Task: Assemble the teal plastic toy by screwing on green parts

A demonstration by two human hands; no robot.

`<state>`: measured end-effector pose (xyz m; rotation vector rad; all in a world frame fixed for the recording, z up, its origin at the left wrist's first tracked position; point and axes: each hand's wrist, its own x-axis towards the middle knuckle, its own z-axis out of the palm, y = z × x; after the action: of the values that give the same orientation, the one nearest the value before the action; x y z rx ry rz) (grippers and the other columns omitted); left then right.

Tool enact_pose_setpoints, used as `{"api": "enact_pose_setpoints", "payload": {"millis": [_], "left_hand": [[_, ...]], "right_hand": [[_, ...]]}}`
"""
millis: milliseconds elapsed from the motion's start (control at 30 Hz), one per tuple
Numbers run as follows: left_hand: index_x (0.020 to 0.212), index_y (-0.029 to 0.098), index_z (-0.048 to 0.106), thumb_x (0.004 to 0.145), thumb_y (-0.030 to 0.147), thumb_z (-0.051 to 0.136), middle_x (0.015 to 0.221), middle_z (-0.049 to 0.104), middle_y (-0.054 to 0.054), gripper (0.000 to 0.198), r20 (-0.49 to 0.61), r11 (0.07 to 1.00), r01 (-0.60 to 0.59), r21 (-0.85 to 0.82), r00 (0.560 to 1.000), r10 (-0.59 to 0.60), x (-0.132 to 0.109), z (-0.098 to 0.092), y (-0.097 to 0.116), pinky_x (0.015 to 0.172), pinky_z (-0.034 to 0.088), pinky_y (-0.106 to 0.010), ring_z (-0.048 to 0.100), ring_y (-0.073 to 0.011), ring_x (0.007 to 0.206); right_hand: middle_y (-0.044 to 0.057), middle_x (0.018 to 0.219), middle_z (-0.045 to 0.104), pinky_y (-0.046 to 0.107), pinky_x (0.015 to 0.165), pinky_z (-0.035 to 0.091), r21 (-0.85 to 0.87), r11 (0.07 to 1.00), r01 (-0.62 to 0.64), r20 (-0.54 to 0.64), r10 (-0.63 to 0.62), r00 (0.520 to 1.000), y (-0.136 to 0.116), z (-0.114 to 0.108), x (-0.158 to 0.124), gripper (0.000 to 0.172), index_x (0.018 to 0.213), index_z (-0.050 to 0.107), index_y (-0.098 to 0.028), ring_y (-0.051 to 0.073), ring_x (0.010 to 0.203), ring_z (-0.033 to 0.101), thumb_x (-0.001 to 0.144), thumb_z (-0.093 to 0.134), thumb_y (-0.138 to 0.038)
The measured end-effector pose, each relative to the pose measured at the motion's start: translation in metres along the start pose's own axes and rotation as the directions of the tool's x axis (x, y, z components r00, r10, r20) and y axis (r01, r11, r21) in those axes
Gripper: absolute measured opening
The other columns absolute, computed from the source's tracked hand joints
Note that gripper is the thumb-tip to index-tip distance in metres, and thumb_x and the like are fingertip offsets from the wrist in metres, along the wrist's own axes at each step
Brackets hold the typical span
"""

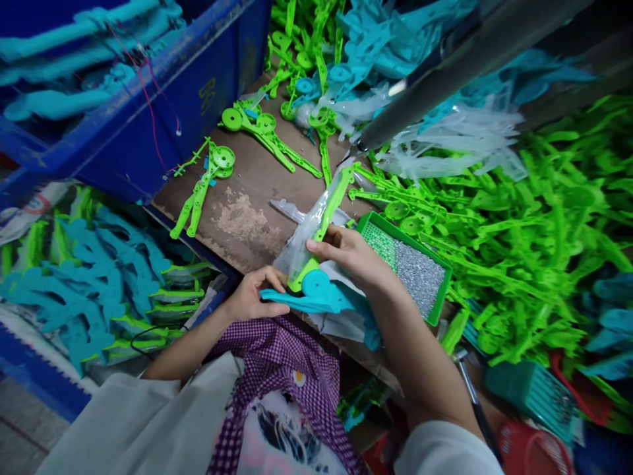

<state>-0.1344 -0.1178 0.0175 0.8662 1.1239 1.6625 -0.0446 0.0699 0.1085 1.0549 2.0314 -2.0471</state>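
Note:
My left hand (257, 293) is closed in a pinch around the narrow end of a blue plastic part (324, 293) with a round disc on it. In my right hand (349, 254) is a long bright green plastic arm (336, 198) with a clear plastic cover (311, 241) along it. The green arm's lower end meets the blue part beside its disc; whether they are joined I cannot tell. The tip of a dark powered screwdriver (368, 142) points down close to the green arm's upper end. My right hand hides part of the green arm.
A green tray (440, 303) of small metal screws stands right of my hands. Green parts (519, 244) are heaped at the right. A blue crate (198, 92) stands left. Assembled green pieces (202, 188) lie on the worn brown table (242, 224). A hammer (472, 382) lies lower right.

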Motion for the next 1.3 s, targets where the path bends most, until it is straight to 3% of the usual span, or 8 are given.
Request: {"api": "enact_pose_setpoints", "payload": {"millis": [267, 467, 600, 700, 833, 1000, 1133, 1300], "left_hand": [[0.078, 0.018, 0.054, 0.063, 0.031, 0.084, 0.085, 0.062, -0.002, 0.036, -0.084, 0.998, 0.053, -0.038, 0.995, -0.056, 0.003, 0.002, 0.001, 0.067, 0.05, -0.024, 0.062, -0.0134, 0.075], [0.082, 0.017, 0.059, 0.071, 0.041, 0.078, 0.124, 0.057, -0.01, 0.033, -0.15, 0.974, 0.144, -0.177, 0.974, -0.171, -0.001, -0.001, 0.006, 0.071, 0.054, -0.029, 0.066, -0.0168, 0.085], [0.08, 0.017, 0.058, 0.074, 0.052, 0.073, 0.092, 0.067, -0.007, 0.038, 0.009, 0.903, 0.352, -0.246, 0.933, -0.361, 0.024, -0.01, 0.022, 0.065, 0.053, -0.027, 0.067, -0.0157, 0.075], [0.085, 0.017, 0.063, 0.068, 0.045, 0.081, 0.075, 0.067, -0.003, 0.037, 0.136, 0.864, 0.487, -0.125, 0.871, -0.471, 0.052, -0.011, 0.032, 0.059, 0.05, -0.024, 0.065, -0.0138, 0.067], [0.088, 0.015, 0.069, 0.064, 0.033, 0.084, 0.076, 0.07, -0.005, 0.034, 0.181, 0.849, 0.527, -0.024, 0.838, -0.515, 0.073, -0.012, 0.033, 0.063, 0.052, -0.025, 0.066, -0.0135, 0.068], [0.088, 0.014, 0.072, 0.068, 0.034, 0.081, 0.077, 0.072, -0.007, 0.03, 0.105, 0.854, 0.52, -0.027, 0.851, -0.515, 0.068, -0.021, 0.017, 0.058, 0.052, -0.024, 0.066, -0.0132, 0.063], [0.088, 0.016, 0.073, 0.068, 0.035, 0.08, 0.081, 0.073, -0.008, 0.028, 0.17, 0.85, 0.526, 0.039, 0.834, -0.524, 0.066, -0.025, 0.011, 0.06, 0.053, -0.025, 0.067, -0.015, 0.068], [0.079, 0.015, 0.072, 0.061, 0.032, 0.083, 0.073, 0.07, -0.002, 0.027, 0.17, 0.836, 0.504, 0.215, 0.824, -0.54, 0.071, -0.021, 0.023, 0.055, 0.047, -0.021, 0.06, -0.0112, 0.061]], "right_hand": [[0.007, 0.104, 0.067, 0.036, 0.085, 0.054, 0.104, 0.995, 0.008, 0.141, -0.022, 0.99, 0.001, 0.002, 0.009, 0.057, 0.112, 0.059, -0.021, 0.021, 0.095, 0.063, 0.066, 0.078, -0.047], [0.006, 0.102, 0.065, 0.034, 0.083, 0.053, 0.037, 0.996, 0.081, 0.098, -0.084, 0.992, -0.002, -0.003, 0.008, 0.052, 0.111, 0.058, -0.021, 0.02, 0.098, 0.061, 0.069, 0.073, -0.048], [0.005, 0.098, 0.064, 0.034, 0.079, 0.05, -0.052, 0.99, 0.129, 0.144, -0.12, 0.982, 0.002, -0.004, 0.011, 0.048, 0.106, 0.058, -0.021, 0.019, 0.092, 0.059, 0.07, 0.073, -0.05], [0.006, 0.096, 0.063, 0.036, 0.08, 0.049, -0.177, 0.961, 0.214, 0.127, -0.193, 0.973, 0.005, -0.004, 0.017, 0.045, 0.105, 0.06, -0.019, 0.02, 0.089, 0.058, 0.073, 0.07, -0.05], [0.008, 0.107, 0.065, 0.04, 0.086, 0.047, -0.358, 0.9, 0.251, 0.084, -0.237, 0.968, 0.008, -0.008, 0.01, 0.042, 0.109, 0.062, -0.022, 0.024, 0.097, 0.059, 0.08, 0.063, -0.052], [0.009, 0.097, 0.07, 0.039, 0.076, 0.045, -0.614, 0.784, 0.094, 0.12, -0.026, 0.992, 0.025, -0.016, -0.02, 0.042, 0.104, 0.068, -0.024, 0.025, 0.084, 0.061, 0.08, 0.062, -0.058], [0.007, 0.09, 0.07, 0.036, 0.069, 0.043, -0.639, 0.763, 0.093, 0.14, -0.002, 0.99, 0.037, -0.015, -0.025, 0.043, 0.098, 0.068, -0.022, 0.022, 0.077, 0.06, 0.082, 0.057, -0.06], [0.01, 0.099, 0.071, 0.038, 0.077, 0.046, -0.666, 0.741, 0.087, 0.122, -0.008, 0.993, 0.039, -0.003, -0.023, 0.044, 0.106, 0.068, -0.02, 0.025, 0.087, 0.064, 0.08, 0.062, -0.055]]}}
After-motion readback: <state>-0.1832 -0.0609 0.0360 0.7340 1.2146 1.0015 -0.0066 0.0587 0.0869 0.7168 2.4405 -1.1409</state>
